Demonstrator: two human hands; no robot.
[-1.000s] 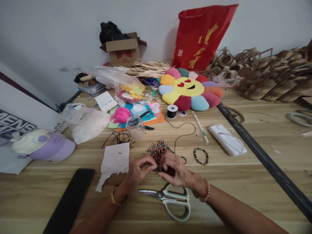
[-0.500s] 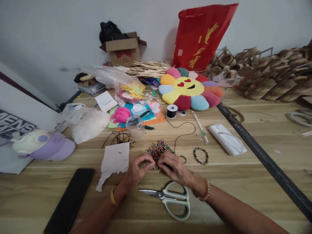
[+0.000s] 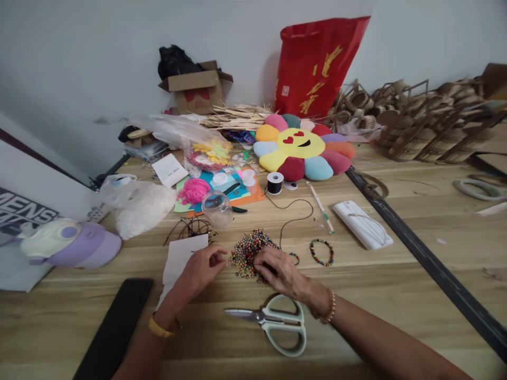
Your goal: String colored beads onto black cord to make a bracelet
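Observation:
My right hand [image 3: 279, 269] is closed, its fingertips pinched together at the right edge of a pile of small multicoloured beads [image 3: 249, 250]. What lies in the pinch is hidden. A thin black cord [image 3: 295, 203] runs from a spool [image 3: 275, 183] down to this hand, and a short beaded length [image 3: 294, 258] shows beside its knuckles. To the left of the pile, my left hand [image 3: 206, 266] is over a torn white paper [image 3: 180, 258], with thumb and curled fingers slightly apart and nothing visible between them. Scissors [image 3: 273, 319] lie just below both hands.
A finished bead bracelet [image 3: 321, 252] lies to the right, near a white power strip [image 3: 362, 224]. A clear jar [image 3: 217, 208] and pink yarn [image 3: 194, 191] are behind the beads. At left are a black phone-like slab [image 3: 114, 327] and a purple-white bottle [image 3: 75, 243].
My left hand has moved left, away from my right hand and the beads, and its fingers have parted. My right hand stays at the pile. The view has shifted slightly.

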